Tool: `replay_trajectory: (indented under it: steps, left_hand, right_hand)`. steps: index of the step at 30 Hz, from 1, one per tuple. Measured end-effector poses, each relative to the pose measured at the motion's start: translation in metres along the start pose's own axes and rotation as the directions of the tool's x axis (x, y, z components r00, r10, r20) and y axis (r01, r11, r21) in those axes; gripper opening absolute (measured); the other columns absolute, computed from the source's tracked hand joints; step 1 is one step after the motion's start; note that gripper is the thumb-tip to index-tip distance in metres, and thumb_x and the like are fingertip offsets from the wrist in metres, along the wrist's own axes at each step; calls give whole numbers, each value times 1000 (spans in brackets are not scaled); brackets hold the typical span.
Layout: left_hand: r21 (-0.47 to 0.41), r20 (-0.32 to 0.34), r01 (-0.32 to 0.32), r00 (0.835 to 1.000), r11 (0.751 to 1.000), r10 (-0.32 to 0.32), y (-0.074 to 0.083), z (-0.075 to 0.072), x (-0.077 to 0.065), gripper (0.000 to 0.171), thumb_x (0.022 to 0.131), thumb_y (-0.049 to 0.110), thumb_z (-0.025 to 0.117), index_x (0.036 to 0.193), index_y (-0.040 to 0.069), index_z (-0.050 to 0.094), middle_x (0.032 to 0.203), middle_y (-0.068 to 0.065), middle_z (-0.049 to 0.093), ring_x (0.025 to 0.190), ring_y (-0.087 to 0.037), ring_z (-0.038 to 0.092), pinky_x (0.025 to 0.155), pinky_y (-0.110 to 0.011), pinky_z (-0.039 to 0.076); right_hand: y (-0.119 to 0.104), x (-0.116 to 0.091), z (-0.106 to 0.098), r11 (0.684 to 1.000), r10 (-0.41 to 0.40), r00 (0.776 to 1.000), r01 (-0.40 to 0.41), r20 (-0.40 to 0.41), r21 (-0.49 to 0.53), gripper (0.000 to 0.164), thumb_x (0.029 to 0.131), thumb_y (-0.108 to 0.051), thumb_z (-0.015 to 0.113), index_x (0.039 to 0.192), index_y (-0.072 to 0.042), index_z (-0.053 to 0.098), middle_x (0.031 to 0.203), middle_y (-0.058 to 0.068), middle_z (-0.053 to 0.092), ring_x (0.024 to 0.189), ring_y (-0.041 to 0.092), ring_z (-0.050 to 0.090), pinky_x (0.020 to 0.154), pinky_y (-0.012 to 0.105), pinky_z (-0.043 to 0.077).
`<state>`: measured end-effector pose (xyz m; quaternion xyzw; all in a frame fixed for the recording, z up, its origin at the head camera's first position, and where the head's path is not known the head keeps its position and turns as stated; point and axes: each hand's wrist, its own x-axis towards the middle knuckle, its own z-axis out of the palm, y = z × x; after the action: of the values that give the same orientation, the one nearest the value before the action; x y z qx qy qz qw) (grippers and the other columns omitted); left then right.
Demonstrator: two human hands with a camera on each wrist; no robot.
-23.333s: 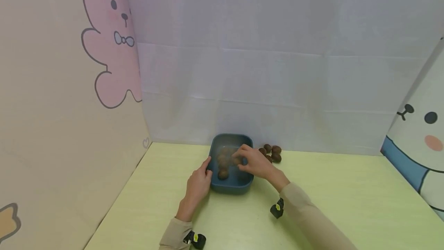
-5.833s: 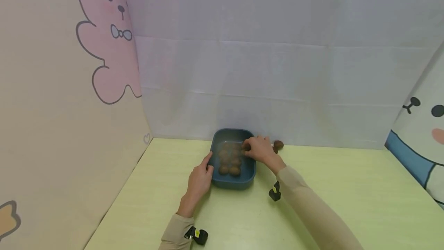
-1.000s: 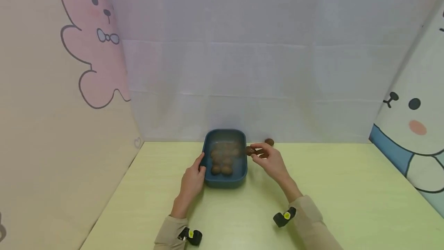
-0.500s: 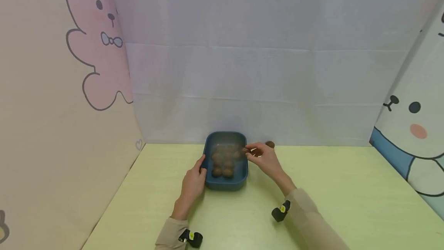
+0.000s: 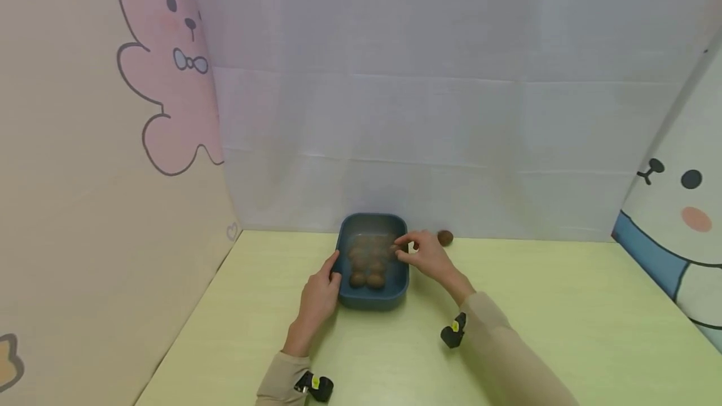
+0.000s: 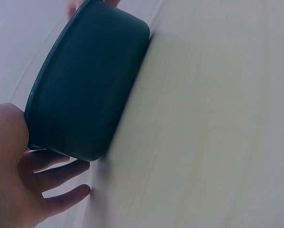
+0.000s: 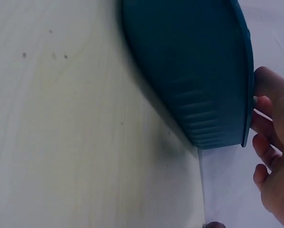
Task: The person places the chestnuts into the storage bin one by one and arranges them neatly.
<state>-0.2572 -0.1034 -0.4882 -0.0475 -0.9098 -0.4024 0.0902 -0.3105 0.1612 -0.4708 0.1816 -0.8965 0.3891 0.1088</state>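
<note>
A deep blue plastic box (image 5: pixel 372 303) stands on the table against the back sheet. Inside it lie several brown, round, chestnut-like nuts (image 5: pixel 375 280), blurred toward the back. My left hand (image 5: pixel 317 298) grips the box's left side; in the left wrist view, the fingers lie along its outer wall. Over the right rim, my right hand (image 5: pixel 427 256) pinches a brown nut (image 5: pixel 393 249) between thumb and fingers, just inside the box. In the right wrist view, the box wall partly hides those fingertips. Another brown nut (image 5: pixel 445 238) sits on the table behind my right hand.
The pale yellow-green table (image 5: pixel 389 362) ends at a white sheet (image 5: pixel 372 111) directly behind the box. A wall with a pink cartoon animal (image 5: pixel 183 99) borders the left, and a white cartoon figure (image 5: pixel 677 218) is on the right.
Over the past second my right hand has carried a nut leftward over the rim into the box. Since the older frames, nuts have gone from table to box. My left hand stays at the side.
</note>
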Motion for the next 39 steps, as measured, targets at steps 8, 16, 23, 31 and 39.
replay_trajectory:
  steps: [8,16,23,31,39]
  left_hand:
    - [-9,3,-8,1000,1000,8,2,0,-1,50,98,13,47,149,15,48,49,6,29,44,-10,24,44,-26,21]
    - [-11,14,-19,1000,1000,19,1,2,-1,50,99,13,47,149,14,47,49,7,30,42,-10,24,43,-26,21]
    - [-3,3,-10,1000,1000,10,1,1,-1,50,99,13,48,149,15,48,50,6,30,44,-11,25,45,-27,22]
    - [10,-7,6,1000,1000,-6,-1,-1,-2,51,97,14,49,148,17,50,54,3,30,48,-13,26,47,-29,24]
    - [21,-15,14,1000,1000,-13,-5,-6,-1,51,97,13,49,148,17,49,52,3,30,46,-12,26,46,-29,24]
  right_hand:
    - [-9,12,-1,971,10,994,17,109,-240,19,81,-22,75,98,-15,79,93,0,74,84,21,53,79,38,44]
    - [-21,16,-2,947,22,978,46,210,-317,16,82,-18,76,96,-12,80,92,2,76,90,27,63,87,42,47]
    - [-22,20,-1,928,23,980,53,199,-368,12,82,-19,77,94,-17,81,95,1,75,91,29,64,81,42,50]
    - [-22,14,-30,965,17,998,1,66,-263,21,91,-16,65,107,-10,77,112,10,71,106,35,64,88,48,51]
    - [-14,9,-56,980,30,999,-25,19,-197,23,94,-15,62,111,-5,75,114,13,70,101,34,65,85,47,53]
